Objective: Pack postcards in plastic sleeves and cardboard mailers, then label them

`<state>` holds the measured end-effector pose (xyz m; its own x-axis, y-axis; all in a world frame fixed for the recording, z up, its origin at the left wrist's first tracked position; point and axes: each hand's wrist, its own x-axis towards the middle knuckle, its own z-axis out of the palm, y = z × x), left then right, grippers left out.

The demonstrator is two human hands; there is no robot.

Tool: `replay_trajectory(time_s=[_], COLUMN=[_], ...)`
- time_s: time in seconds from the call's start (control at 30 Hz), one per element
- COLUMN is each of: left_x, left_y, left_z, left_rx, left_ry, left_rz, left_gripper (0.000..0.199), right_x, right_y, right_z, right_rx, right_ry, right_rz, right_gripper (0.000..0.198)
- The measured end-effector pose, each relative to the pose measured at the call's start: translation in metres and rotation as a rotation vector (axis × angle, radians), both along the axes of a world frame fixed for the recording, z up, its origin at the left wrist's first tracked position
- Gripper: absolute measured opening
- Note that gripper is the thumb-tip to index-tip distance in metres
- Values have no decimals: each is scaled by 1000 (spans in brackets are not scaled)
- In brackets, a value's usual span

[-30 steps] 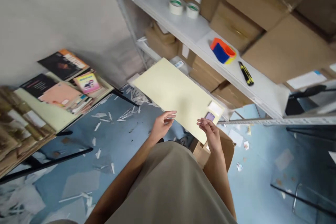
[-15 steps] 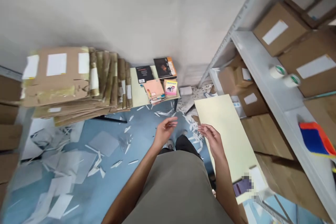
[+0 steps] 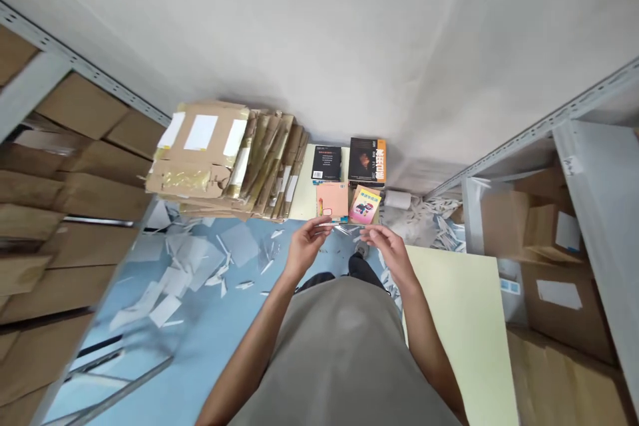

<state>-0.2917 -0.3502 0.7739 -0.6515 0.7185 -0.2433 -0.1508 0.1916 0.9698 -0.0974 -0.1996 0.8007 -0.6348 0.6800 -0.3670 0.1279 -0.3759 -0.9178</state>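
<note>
My left hand (image 3: 305, 244) hovers in front of my body with its fingers apart and nothing in them. My right hand (image 3: 388, 247) is held up level with it, fingers loosely spread and also holding nothing. Just beyond them, small books lie in piles on a pale yellow table (image 3: 302, 203). A pink book (image 3: 332, 200) is nearest my left hand, and a yellow-and-pink book (image 3: 365, 205) is nearest my right. Behind these sit a black book (image 3: 327, 163) and a black-and-orange book (image 3: 367, 161). Neither hand touches them.
Flattened cardboard boxes (image 3: 200, 146) are stacked left of the books. White paper scraps (image 3: 174, 279) litter the blue floor. A second yellow table (image 3: 454, 319) stands at my right. Shelves with cardboard boxes (image 3: 94, 193) rise on both sides; a white roll (image 3: 398, 200) lies beyond the books.
My view has turned left and I stand closer to the books, which now lie straight ahead of my hands. Both hands stay raised and hold nothing.
</note>
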Motion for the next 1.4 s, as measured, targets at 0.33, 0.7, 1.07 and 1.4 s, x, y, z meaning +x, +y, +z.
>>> replay_trajectory(time_s=[0.33,0.7,1.07,1.4], left_x=[-31,-89,-124,-134], left_y=[51,76,79,75], left_z=[-44,-121,-128,-98], left_rx=[-183,-598,-606,-345], left_ry=[2,248,336,352], left_rz=[117,-73,-286,-386], left_gripper=[49,36,37,43], right_x=[-33,-112,-113,-92], right_y=[73,87,93,69], right_z=[-54,-154,-165,-134], right_rx=[-114,225,402,393], right_ry=[-65,-634,-1125,-957], right_rz=[125,171,-149,-341], right_gripper=[52,15,78,21])
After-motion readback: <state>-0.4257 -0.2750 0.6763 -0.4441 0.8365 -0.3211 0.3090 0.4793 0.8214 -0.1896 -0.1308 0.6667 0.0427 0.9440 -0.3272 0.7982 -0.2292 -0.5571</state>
